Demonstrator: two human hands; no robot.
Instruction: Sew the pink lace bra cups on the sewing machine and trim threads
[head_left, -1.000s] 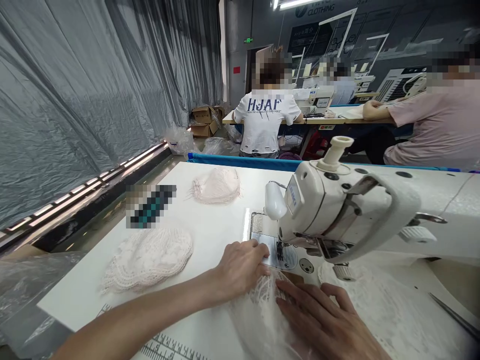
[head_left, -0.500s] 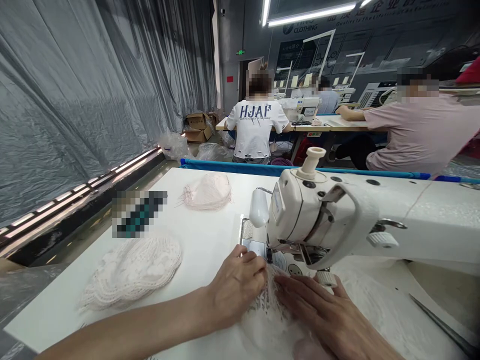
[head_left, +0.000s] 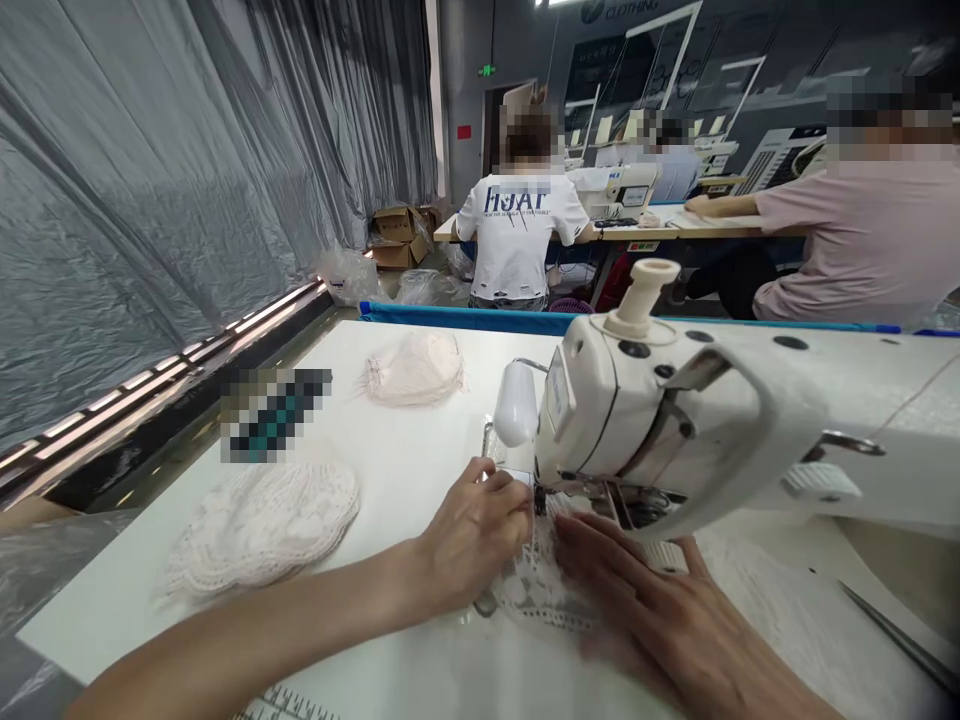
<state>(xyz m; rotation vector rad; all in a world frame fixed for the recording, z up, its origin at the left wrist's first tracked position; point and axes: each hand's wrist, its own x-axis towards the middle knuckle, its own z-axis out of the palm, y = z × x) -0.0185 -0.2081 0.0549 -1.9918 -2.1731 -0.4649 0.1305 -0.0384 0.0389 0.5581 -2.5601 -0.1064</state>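
A piece of white lace (head_left: 544, 590) lies under the needle area of a white sewing machine (head_left: 592, 400). My left hand (head_left: 474, 535) is closed at the lace's left edge, its fingers curled just beside the presser foot. My right hand (head_left: 649, 610) rests flat on the right part of the lace, fingers stretched towards the needle. The fingertips of both hands are close together, with lace showing between them. The machine head hides part of the needle area.
A stack of white lace pieces (head_left: 270, 525) lies at the left, and pale pink pieces (head_left: 416, 370) lie farther back. A pointed metal tool (head_left: 896, 630) is at the right. A ruler (head_left: 289, 705) shows at the front edge. People sit at machines beyond the blue bar (head_left: 465, 316).
The lace between my hands now lies flatter, and its scalloped edge shows below. My right hand has shifted slightly. The camera view has tilted down, bringing the ruler into sight.
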